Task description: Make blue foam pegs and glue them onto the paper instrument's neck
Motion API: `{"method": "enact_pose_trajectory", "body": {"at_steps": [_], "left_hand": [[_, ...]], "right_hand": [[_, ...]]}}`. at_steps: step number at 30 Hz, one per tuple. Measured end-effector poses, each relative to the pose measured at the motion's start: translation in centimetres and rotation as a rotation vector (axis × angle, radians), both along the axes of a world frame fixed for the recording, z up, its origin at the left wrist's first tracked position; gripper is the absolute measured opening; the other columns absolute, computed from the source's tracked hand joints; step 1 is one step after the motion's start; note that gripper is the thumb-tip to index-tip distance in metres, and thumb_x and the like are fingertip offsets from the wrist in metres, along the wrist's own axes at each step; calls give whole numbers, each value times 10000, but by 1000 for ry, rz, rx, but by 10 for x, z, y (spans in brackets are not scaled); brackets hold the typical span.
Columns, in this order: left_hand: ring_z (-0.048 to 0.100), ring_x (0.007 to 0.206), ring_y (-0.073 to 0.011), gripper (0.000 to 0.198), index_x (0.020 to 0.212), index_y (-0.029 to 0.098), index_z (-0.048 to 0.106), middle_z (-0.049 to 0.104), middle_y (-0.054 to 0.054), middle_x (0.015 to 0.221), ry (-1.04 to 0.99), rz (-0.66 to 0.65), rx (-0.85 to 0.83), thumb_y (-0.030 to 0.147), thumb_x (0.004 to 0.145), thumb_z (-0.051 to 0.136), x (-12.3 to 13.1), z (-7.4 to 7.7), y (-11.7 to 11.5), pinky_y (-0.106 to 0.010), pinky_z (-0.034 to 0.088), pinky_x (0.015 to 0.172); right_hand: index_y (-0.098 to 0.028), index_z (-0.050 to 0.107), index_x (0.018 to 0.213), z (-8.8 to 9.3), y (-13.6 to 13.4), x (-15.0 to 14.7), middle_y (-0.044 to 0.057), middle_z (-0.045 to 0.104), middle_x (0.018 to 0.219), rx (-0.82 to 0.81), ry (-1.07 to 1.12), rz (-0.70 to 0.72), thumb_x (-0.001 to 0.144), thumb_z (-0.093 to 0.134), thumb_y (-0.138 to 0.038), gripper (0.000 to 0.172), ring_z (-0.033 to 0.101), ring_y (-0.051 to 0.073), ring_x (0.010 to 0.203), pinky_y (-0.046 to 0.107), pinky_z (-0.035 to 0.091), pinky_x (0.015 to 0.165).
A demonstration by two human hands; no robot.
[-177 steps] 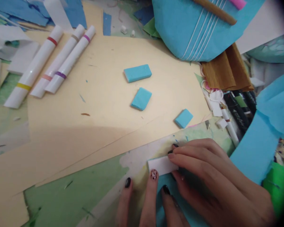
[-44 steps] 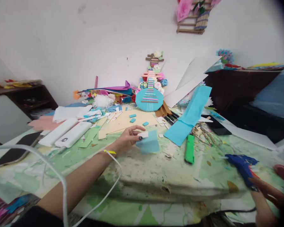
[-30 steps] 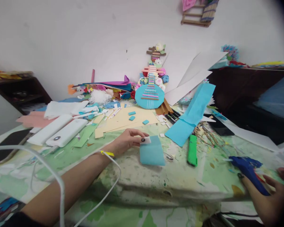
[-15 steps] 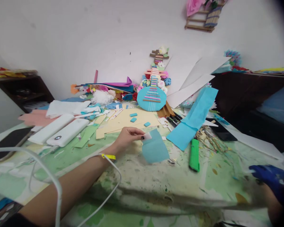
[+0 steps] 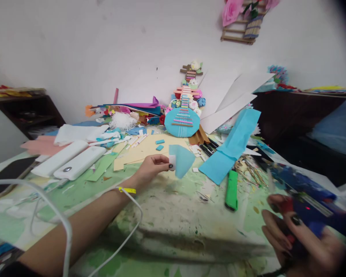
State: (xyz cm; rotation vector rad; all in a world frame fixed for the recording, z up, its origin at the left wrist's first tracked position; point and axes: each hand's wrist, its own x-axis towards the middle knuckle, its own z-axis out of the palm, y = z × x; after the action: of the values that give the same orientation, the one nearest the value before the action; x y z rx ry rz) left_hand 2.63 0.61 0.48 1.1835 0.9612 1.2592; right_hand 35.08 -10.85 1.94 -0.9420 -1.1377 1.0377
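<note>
My left hand [image 5: 152,167] reaches out over the table and pinches a small white foam block [image 5: 172,162] with a sheet of light blue paper [image 5: 181,159] hanging from it, lifted off the table. My right hand [image 5: 294,234] is at the lower right, fingers curled round the handle of a blue glue gun [image 5: 300,184], which is blurred by motion. Several small blue-wrapped blocks [image 5: 159,144] lie on a cream card sheet [image 5: 150,150] beyond the left hand.
A green utility knife [image 5: 232,184], scissors [image 5: 248,167], a long blue paper strip [image 5: 233,144], black markers [image 5: 207,147], two white power banks [image 5: 72,161], a white cable [image 5: 60,215] and a paper lute model [image 5: 183,115] against the wall crowd the green-stained table [image 5: 175,215].
My right hand has picked up the glue gun from the table's right side and brought it up and inward. My left hand has lifted the block and blue paper off the table.
</note>
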Motion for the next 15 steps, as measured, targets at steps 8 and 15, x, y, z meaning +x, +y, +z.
{"method": "enact_pose_trajectory", "body": {"at_steps": [8, 15], "left_hand": [[682, 753, -209, 367, 963, 114, 628, 696, -84, 858, -137, -80, -119, 170, 620, 744, 5, 6, -8, -333, 493, 748], [667, 735, -176, 266, 882, 127, 676, 713, -77, 820, -26, -102, -76, 230, 649, 753, 5, 3, -12, -249, 487, 653]], "right_hand": [[-172, 624, 841, 40, 21, -78, -2, 502, 520, -132, 4, 242, 801, 607, -360, 193, 437, 103, 451, 218, 351, 391], [-138, 621, 895, 19, 42, -99, -20, 501, 532, -151, -240, 415, 807, 597, -440, 316, 449, 92, 459, 208, 347, 418]]}}
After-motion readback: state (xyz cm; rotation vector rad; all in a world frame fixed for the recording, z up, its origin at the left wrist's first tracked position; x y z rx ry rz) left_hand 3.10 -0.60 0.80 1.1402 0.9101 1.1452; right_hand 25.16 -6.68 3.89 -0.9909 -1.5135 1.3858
